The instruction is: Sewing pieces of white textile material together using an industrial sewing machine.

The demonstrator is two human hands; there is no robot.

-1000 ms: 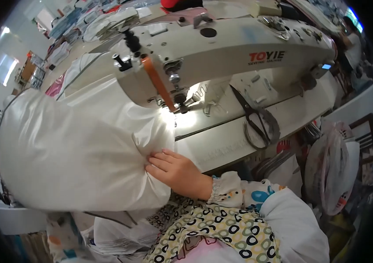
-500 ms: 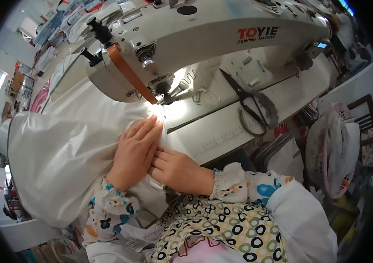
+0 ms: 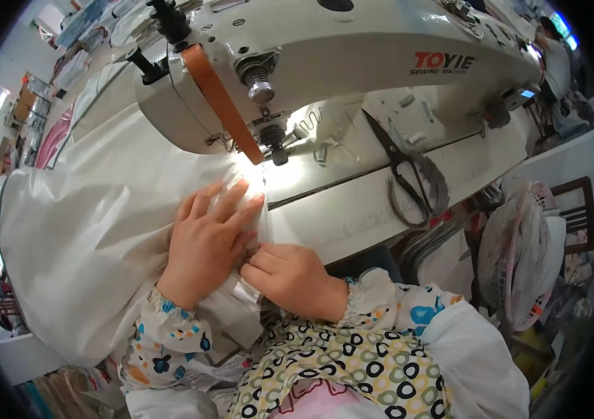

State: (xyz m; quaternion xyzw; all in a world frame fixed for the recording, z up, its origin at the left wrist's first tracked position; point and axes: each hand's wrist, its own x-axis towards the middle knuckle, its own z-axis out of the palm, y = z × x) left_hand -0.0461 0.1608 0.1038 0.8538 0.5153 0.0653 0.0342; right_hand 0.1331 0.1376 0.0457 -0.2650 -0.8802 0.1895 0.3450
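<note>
A large sheet of shiny white fabric (image 3: 80,244) spreads over the left side of the sewing machine (image 3: 353,63). My left hand (image 3: 206,241) lies flat on it with fingers spread, the fingertips just in front of the lit needle area. Close by on the right, my right hand (image 3: 293,279) is closed, thumb and fingers pinching the fabric's edge. The needle and presser foot are lost in the lamp's glare. An orange strip (image 3: 220,105) hangs down the front of the machine head.
Black scissors (image 3: 402,171) lie on the machine bed, right of the needle, beside small metal parts. A plastic-wrapped basket (image 3: 517,258) stands at the right, near a dark wooden chair (image 3: 576,213). Farther back at the right, another person (image 3: 555,66) is visible. Piled goods fill the far left.
My left hand has slid slightly left and its fingers have spread apart. My right hand has curled tighter and sits a little lower, apart from the left. The view has shifted slightly.
</note>
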